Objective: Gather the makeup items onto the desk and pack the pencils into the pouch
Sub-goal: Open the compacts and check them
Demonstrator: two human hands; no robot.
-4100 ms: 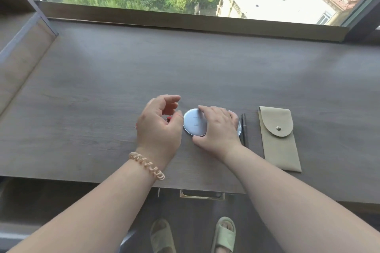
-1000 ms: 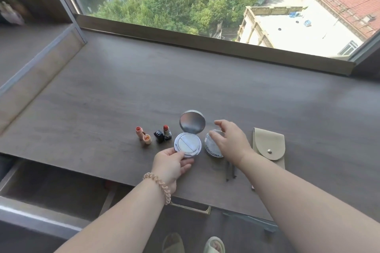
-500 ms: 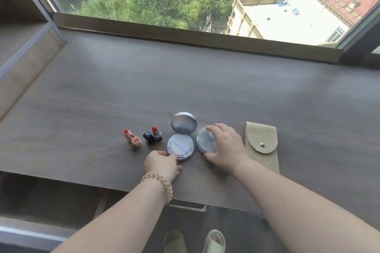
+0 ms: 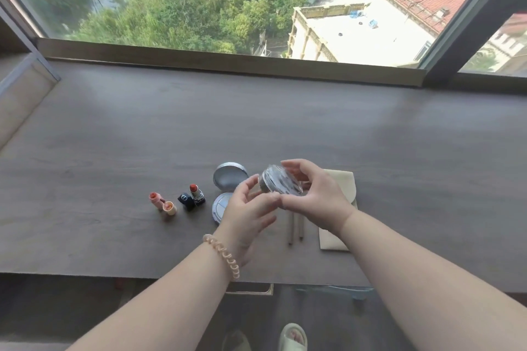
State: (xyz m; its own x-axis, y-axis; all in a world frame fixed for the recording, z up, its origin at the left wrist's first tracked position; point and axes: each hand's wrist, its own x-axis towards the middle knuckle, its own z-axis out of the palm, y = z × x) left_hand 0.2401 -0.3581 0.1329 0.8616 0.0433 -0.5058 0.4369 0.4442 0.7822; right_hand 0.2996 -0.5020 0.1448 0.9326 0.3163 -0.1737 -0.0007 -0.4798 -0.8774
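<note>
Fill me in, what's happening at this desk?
A person holds a round silver compact above the desk, right hand gripping it, left hand pinching its left edge. An open cushion compact and two uncapped lipsticks sit to its left. Two pencils lie beside the beige pouch, not yet packed.

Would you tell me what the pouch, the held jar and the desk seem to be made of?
The pouch: probably matte beige faux leather or felt; soft, no sheen. The jar: seemingly clear glossy plastic or glass; see-through with bright reflections. The desk: likely matte wood-look laminate; faint grain.
</note>
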